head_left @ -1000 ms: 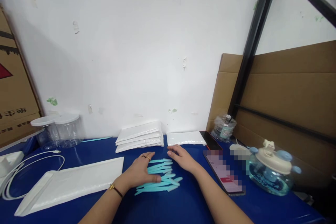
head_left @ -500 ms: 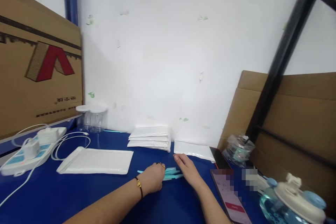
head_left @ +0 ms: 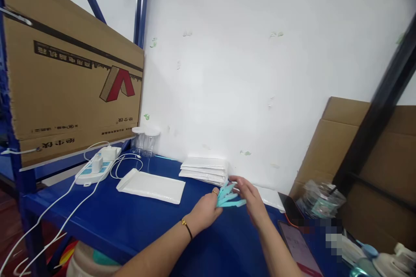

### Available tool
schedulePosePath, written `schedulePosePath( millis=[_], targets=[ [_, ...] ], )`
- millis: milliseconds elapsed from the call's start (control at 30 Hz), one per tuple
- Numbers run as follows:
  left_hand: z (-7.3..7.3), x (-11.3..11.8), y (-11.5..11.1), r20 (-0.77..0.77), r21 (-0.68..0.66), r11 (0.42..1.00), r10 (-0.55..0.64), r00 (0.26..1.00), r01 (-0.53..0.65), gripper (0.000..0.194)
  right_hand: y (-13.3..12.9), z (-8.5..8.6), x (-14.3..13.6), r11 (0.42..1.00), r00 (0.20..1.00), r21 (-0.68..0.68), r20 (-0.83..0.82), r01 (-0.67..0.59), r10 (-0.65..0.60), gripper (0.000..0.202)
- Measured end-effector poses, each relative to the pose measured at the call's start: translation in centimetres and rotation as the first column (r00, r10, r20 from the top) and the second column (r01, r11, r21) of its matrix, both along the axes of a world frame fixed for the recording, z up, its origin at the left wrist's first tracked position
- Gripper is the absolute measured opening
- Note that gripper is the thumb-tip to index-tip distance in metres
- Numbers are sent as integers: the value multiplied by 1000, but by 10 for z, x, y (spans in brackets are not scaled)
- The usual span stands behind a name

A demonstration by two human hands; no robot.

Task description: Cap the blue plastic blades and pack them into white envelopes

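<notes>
My left hand (head_left: 208, 209) is closed on a fanned bunch of light-blue strips (head_left: 226, 197), thin and flat, held by one end above the blue tabletop. The other ends spread toward my right hand (head_left: 248, 194). That hand is close beside them with its fingers bent and apart; whether a fingertip touches a strip I cannot tell. Behind the hands lies a stack of white padded envelopes (head_left: 204, 169). A single white envelope (head_left: 152, 186) lies to the left, and another white envelope (head_left: 269, 198) is partly hidden behind my right hand.
A white power strip (head_left: 92, 176) with plugs and trailing cables is at the left. Two clear jars (head_left: 149, 143) stand near the wall. Phones (head_left: 300, 242), a plastic-wrapped cup (head_left: 323, 199) and a bottle (head_left: 386, 264) are at the right. A large cardboard box (head_left: 74, 95) borders the left.
My left hand has lifted the light-blue strips off the tabletop, and they now fan out. My right hand has come closer to them with its fingers bent. The view has turned left.
</notes>
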State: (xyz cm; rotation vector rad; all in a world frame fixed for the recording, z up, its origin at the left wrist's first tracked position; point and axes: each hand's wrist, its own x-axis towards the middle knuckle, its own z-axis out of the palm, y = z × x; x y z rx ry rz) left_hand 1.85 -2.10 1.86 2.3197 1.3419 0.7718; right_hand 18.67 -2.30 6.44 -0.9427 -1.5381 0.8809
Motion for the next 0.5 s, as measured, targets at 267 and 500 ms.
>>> schedulePosePath(
  millis=[267, 500],
  targets=[
    [-22, 9, -20, 643, -90, 971, -114, 757, 223, 10, -19, 26, -67, 917, 905, 391, 359, 79, -230, 27],
    [-17, -4, -32, 843, -339, 836, 67, 534, 431, 33, -23, 8, -53, 992, 988, 47, -96, -116, 120, 59]
  ],
)
